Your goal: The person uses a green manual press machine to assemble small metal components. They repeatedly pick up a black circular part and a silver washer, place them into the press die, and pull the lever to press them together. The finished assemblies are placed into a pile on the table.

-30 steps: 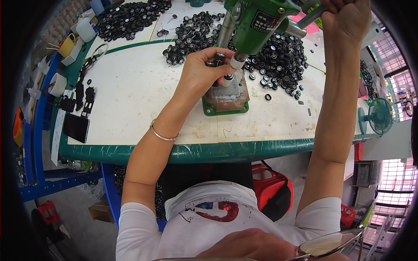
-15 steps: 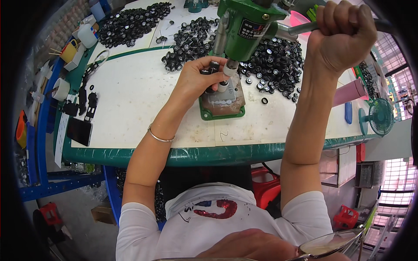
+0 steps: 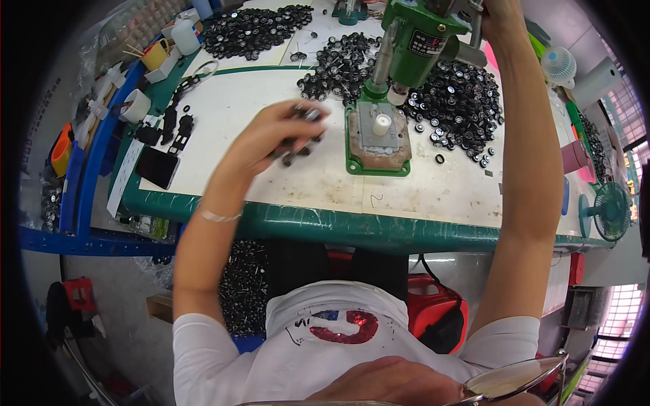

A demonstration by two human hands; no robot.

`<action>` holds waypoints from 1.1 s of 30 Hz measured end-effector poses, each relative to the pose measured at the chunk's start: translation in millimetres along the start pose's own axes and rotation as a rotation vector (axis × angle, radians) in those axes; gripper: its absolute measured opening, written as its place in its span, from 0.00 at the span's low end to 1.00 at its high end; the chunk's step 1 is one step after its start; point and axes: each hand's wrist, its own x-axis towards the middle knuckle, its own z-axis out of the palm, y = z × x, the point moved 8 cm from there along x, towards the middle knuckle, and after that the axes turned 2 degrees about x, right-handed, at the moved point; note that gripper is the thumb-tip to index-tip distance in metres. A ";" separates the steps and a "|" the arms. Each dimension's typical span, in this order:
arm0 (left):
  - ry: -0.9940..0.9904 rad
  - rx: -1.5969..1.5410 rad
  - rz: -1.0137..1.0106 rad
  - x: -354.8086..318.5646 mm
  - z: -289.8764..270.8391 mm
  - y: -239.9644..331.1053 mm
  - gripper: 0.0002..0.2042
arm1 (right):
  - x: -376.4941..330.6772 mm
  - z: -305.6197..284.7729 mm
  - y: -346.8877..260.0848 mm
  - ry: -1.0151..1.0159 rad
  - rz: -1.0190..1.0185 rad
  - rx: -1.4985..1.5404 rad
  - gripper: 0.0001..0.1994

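Left hand [image 3: 271, 135]: motion-blurred, fingers curled round several small black wheels [image 3: 311, 115]; exact count cannot be told.
Right hand [image 3: 502, 20]: raised at the upper edge, beside the lever [image 3: 477, 27]; partly cut off, so cannot tell whether it grips.
Hands: well apart, left one low over the table, right one high.
White peg [image 3: 382, 124]: stands on the press base [image 3: 380, 163], to the right of the left hand and roughly level with it; short, long axis upright. Left hand is nearer; held wheels are apart from it.
Ram tip [image 3: 397, 97]: above the peg, not touching.
Green press [image 3: 418, 51]: body rises behind the peg.
Wheel heaps: one right of the press [image 3: 460, 108], one behind left [image 3: 342, 61], one farther left [image 3: 254, 30].
Table [image 3: 291, 189]: black phone [image 3: 157, 168] near left edge.
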 end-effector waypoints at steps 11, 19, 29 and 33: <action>0.195 1.144 -0.473 -257.4 -146.6 -42.1 0.22 | -110.6 -72.8 15.6 0.102 -0.076 -0.560 0.14; 0.007 0.942 -0.183 -118.6 -62.4 -7.1 0.13 | -196.3 -74.8 99.5 -0.385 0.180 -1.138 0.10; 0.374 0.973 0.467 73.4 -43.0 -21.9 0.12 | -233.6 -51.9 128.8 -0.377 0.082 -1.310 0.07; 0.348 1.004 0.404 85.1 -34.4 -29.6 0.09 | -230.9 -51.0 125.8 -0.378 0.095 -1.245 0.06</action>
